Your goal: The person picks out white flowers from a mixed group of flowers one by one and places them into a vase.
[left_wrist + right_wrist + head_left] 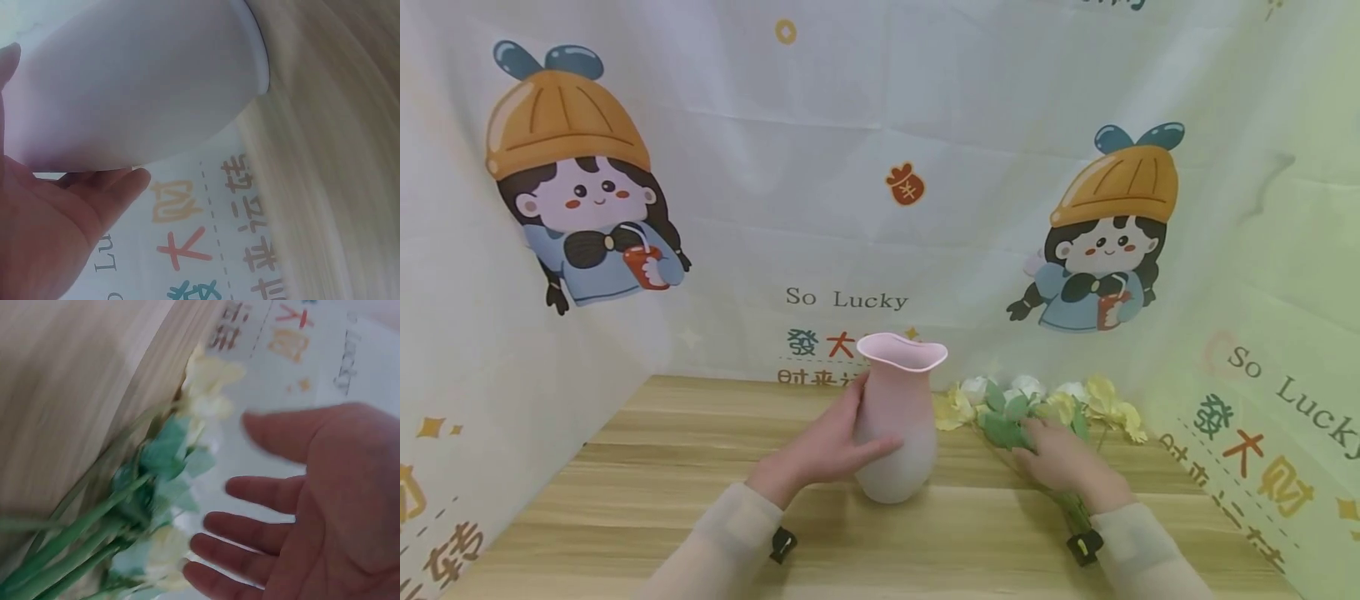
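A pink-to-white vase [895, 433] with a wavy rim stands upright on the wooden table in the head view. My left hand [820, 446] holds its left side, thumb across the front and the other fingers partly hidden behind. Close up in the left wrist view, the vase [144, 81] fills the upper left, with the hand [47, 228] against its wall. To the right lies a bunch of artificial flowers [1015, 408], yellow and white with green leaves. Over its stems hovers my right hand [1063, 458]. The right wrist view shows that hand's fingers spread beside the leaves [165, 450], holding nothing.
The wooden table [647, 467] meets a printed cloth backdrop [737, 208] at the back and sides. Flower stems [69, 556] stretch over the tabletop toward the person. Black wrist cameras [1084, 546] sit under both sleeves.
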### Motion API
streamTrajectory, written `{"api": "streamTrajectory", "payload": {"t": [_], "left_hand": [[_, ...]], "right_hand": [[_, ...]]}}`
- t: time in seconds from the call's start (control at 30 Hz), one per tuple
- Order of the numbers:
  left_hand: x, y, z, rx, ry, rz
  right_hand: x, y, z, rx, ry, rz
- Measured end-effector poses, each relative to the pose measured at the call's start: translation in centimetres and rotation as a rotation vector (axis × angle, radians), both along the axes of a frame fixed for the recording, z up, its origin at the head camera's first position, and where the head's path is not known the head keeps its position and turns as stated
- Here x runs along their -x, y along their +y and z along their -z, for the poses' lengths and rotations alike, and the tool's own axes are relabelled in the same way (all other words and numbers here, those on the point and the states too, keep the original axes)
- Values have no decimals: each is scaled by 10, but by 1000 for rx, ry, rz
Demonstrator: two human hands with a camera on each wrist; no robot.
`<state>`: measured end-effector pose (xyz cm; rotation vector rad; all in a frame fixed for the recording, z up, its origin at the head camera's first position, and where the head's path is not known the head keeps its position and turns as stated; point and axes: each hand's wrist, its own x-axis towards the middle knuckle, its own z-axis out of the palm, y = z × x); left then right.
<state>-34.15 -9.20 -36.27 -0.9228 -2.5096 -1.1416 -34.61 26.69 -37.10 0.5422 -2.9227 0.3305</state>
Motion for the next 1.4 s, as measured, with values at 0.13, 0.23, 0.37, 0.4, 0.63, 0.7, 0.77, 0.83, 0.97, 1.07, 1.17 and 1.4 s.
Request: {"api": "streamTrajectory", "payload": {"t": [0.13, 0.23, 0.37, 0.4, 0.63, 0.7, 0.77, 0.83, 0.97, 1.07, 1.17, 1.4], "left_hand": [[1, 0, 2, -6, 10, 5], [1, 0, 2, 4, 22, 11], [1, 0, 3, 24, 17, 0], [1, 0, 3, 28, 14, -6], [0, -1, 3, 37, 20, -12], [0, -1, 3, 35, 25, -9], [1, -1, 4, 33, 29, -7], [1, -1, 4, 33, 29, -9], [1, -1, 5, 45, 18, -22], [0, -1, 6, 44, 8, -26], [0, -1, 6, 38, 10, -25], [0, 0, 5, 43, 28, -19]], "right_hand": [[3, 17, 3, 44, -73, 57], [5, 27, 4, 59, -108, 108], [6, 34, 6, 70, -148, 162], [6, 35, 7, 77, -151, 168], [6, 29, 4, 98, -124, 121], [5, 26, 4, 92, -118, 110], [5, 24, 4, 96, -126, 109], [4, 22, 7, 90, -130, 110], [4, 19, 10, 81, -134, 117], [3, 17, 10, 73, -127, 118], [2, 16, 10, 62, -124, 129], [2, 16, 12, 37, -108, 142]]}}
